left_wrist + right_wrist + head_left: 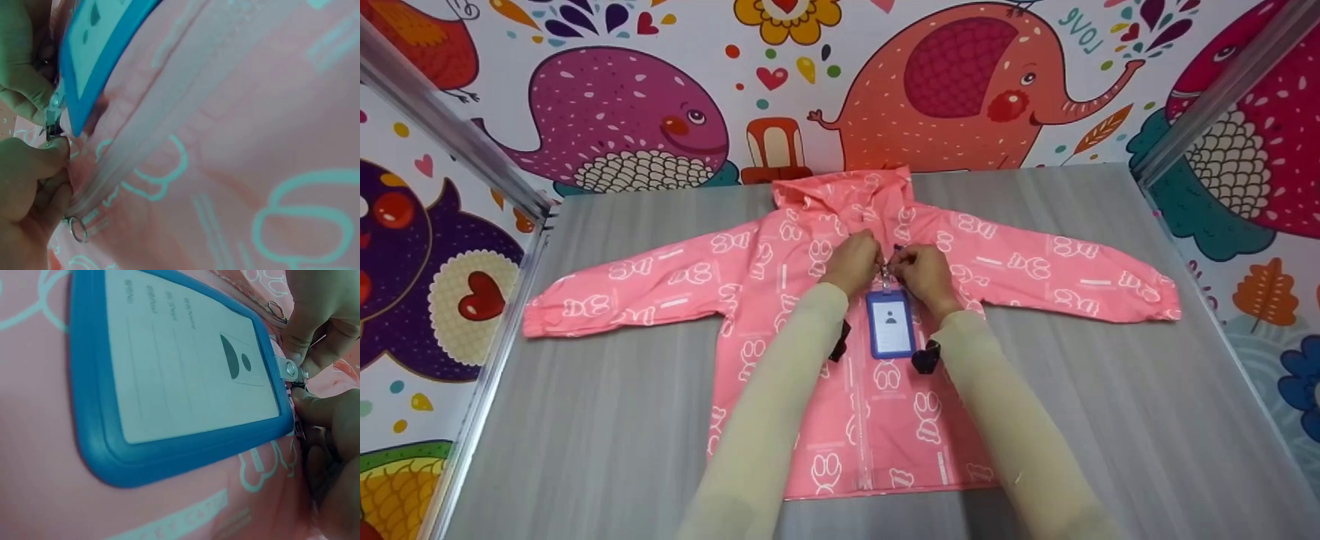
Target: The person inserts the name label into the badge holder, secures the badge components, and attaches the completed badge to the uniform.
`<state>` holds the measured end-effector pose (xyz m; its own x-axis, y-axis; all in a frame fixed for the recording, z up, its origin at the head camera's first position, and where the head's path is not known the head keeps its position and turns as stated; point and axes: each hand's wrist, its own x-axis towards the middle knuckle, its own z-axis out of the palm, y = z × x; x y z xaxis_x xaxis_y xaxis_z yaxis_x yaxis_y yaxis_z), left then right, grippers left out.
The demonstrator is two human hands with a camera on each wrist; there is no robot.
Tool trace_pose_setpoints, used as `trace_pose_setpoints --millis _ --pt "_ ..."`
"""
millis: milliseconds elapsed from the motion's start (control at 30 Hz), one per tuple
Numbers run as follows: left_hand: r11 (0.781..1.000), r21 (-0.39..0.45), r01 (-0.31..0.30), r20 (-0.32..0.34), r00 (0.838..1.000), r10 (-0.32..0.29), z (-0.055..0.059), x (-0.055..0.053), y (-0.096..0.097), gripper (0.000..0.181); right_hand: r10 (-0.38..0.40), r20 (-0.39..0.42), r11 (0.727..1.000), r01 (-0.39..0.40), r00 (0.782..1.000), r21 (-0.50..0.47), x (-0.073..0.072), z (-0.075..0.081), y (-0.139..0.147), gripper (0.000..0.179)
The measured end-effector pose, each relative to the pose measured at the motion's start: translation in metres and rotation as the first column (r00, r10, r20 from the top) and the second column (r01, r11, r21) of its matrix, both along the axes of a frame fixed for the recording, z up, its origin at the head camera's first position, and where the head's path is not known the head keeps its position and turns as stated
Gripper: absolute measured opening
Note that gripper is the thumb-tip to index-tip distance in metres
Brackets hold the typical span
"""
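A pink hooded jacket [787, 322] with white cartoon outlines lies face up, sleeves spread. On its chest, beside the zipper [863, 442], rests a blue-framed ID badge [891, 324] with a white card. My left hand [853, 262] pinches the jacket fabric at the chest, close to a ring zipper pull [78, 229]. Just to its right, my right hand [924, 276] pinches the metal badge clip [53, 115] above the badge. The clip's tip meets the fabric between the two hands' fingertips. In the right wrist view, a snap strap [288, 369] joins badge and clip.
The jacket covers the middle of a grey wood-grain table [607, 420]. Metal frame rails [499, 360] run along its sides. Printed cartoon panels [780, 75] stand behind and beside it. Black wrist-camera mounts [925, 358] hang under both forearms.
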<state>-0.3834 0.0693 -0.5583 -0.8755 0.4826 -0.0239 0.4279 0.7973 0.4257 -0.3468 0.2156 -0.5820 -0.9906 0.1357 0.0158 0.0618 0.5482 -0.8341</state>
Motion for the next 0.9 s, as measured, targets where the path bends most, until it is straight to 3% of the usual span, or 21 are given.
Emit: trace_pose_setpoints --millis 367,667,900 --pt "1.000 -0.021 -0.012 -0.027 1.000 0.011 -0.0008 0.0030 -0.0059 0.008 0.017 0.067 0.999 -0.015 0.998 -0.031 0.0023 0.0003 0.0019 0.010" --pt "0.998 0.059 -0.030 0.095 0.995 0.024 0.0001 -0.0018 -0.0086 0.012 -0.015 0.057 0.999 0.018 0.998 -0.046 0.0039 0.0011 0.0010 0.011" --pt "0.995 0.049 -0.091 0.061 0.994 0.088 -0.0049 0.0018 -0.0049 0.011 -0.047 0.052 0.997 0.050 0.998 -0.055 0.0037 0.0016 -0.0016 0.011"
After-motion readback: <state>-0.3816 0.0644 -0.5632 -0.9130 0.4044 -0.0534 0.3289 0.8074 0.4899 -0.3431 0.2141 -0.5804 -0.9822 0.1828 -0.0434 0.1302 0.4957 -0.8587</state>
